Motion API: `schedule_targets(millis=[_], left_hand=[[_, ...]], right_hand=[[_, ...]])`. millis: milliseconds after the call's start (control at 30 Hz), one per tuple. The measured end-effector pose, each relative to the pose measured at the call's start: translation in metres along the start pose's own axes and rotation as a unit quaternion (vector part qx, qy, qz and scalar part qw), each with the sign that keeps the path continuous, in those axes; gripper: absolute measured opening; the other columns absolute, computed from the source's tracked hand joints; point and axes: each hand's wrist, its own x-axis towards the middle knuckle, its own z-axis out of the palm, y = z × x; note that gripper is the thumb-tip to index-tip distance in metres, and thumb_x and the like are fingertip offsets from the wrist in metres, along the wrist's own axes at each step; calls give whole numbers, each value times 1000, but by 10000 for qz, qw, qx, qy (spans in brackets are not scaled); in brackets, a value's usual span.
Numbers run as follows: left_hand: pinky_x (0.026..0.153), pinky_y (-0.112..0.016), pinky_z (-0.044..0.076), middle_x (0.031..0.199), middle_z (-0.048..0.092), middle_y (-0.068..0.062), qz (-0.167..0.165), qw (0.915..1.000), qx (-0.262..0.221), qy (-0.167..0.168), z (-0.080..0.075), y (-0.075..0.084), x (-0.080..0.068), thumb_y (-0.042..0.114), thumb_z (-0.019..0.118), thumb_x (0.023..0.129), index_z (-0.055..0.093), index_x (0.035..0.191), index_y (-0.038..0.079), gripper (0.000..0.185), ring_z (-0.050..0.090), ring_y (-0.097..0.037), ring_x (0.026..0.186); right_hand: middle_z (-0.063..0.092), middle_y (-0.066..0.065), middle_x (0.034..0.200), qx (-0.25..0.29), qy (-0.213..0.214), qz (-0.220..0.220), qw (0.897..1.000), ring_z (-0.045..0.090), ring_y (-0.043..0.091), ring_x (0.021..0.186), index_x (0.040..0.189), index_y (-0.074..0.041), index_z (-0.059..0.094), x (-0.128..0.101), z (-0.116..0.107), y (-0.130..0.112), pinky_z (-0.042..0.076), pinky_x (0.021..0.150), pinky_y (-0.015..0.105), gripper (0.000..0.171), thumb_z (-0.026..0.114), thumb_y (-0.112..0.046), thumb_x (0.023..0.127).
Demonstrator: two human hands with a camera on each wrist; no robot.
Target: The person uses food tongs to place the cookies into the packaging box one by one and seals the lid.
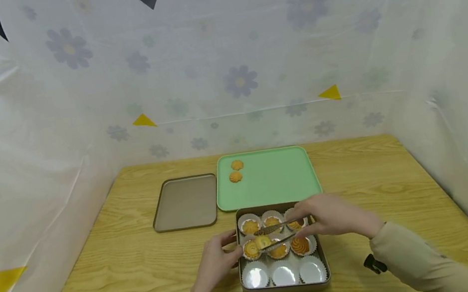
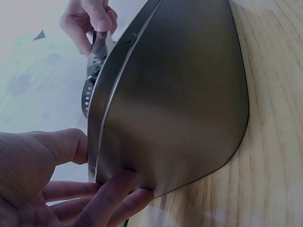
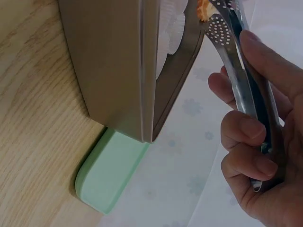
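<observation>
Right hand (image 1: pixel 335 214) grips metal tongs (image 1: pixel 276 234), fingers curled round the handle end; the wrist view shows perforated tips. The tongs pinch a butter cookie (image 1: pixel 263 241) just above the middle row of the biscuit tin (image 1: pixel 322 254), over its left-hand paper cup (image 1: pixel 250 250). Left hand (image 1: pixel 215 265) holds the tin's left wall, thumb on the rim and fingers curled along the side, bracing it.

Tin sits on the tabletop (image 1: pixel 111 265), touching or nearly touching the near edge of the green tray (image 1: pixel 275 180). Two cookies (image 1: pixel 235 171) lie in the tray's far left corner. Tin lid (image 1: pixel 185 202) lies left of the tray. Near row of cups in the tin looks empty.

Tongs' long axis runs roughly left to right across the tin, tips pointing left toward the bracing hand, handles at the right.

Judgement: light, even squeeze so the cookie does not crumble; keep the tips level, clear of the cup pleats; keep the tin steady.
</observation>
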Motion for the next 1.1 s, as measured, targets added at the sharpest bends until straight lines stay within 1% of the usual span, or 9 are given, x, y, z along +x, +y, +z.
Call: schedule_targets(millis=[100,200,300,400,500,600,700,933,1100], left_hand=[[74,-30,66,121,68,-31,-4,10000,62,-14,0,-1,0,7,69,87,61,131,-9,48,75,-37,95],[73,-28,66,122,68,-31,-41,10000,75,-25,1,-2,0,7,69,87,60,132,-9,48,76,-36,94],[72,-27,66,121,68,-32,-42,10000,61,-23,1,-3,0,6,68,86,60,132,-9,49,76,-36,93],[71,-27,66,121,68,-32,-42,10000,40,-12,0,-2,0,6,68,86,60,132,-10,49,76,-36,92],[71,-27,66,121,68,-32,-41,10000,43,2,0,-2,1,6,68,86,60,132,-10,49,76,-36,92],[72,-28,66,121,68,-32,-43,10000,26,6,0,-2,1,6,68,86,60,132,-10,49,76,-36,93],[72,-30,66,120,68,-33,-9,10000,-6,2,0,-2,0,6,68,86,60,131,-10,49,76,-37,93],[72,-29,66,121,68,-33,-44,10000,-16,-26,0,-2,1,6,67,87,60,132,-10,48,76,-37,94],[73,-29,66,121,68,-33,-23,10000,-17,-29,0,-2,1,5,67,87,60,132,-10,48,76,-38,94]], right_hand=[[75,-5,105,127,-263,-206,9994,65,1,84,121,-19,74,2,5,-2,57,69,19,34,70,-36,92],[70,-9,93,217,-382,-392,9983,59,-4,77,119,-20,74,5,10,-4,51,63,13,32,73,-34,90],[69,-8,90,98,-406,-560,9976,58,-1,76,118,-20,75,8,14,-6,47,63,12,34,75,-34,88],[73,-6,96,-116,-385,-680,9969,64,4,83,118,-20,75,11,17,-9,51,67,14,35,76,-35,86],[76,-6,101,-301,-386,-762,9959,66,6,88,117,-22,76,13,19,-11,55,71,18,35,76,-38,86],[76,-7,102,-362,-393,-838,9950,66,4,87,116,-23,76,16,22,-13,56,74,20,34,76,-39,87],[76,-8,96,-352,-404,-877,9947,64,4,82,115,-23,76,18,24,-14,55,74,22,32,75,-39,87],[76,-12,101,-502,-403,-778,9949,63,3,88,115,-27,76,19,26,-18,56,80,27,33,76,-41,86],[74,-14,96,-492,-447,-704,9953,62,4,85,115,-29,76,20,27,-20,54,81,29,33,76,-41,85]])
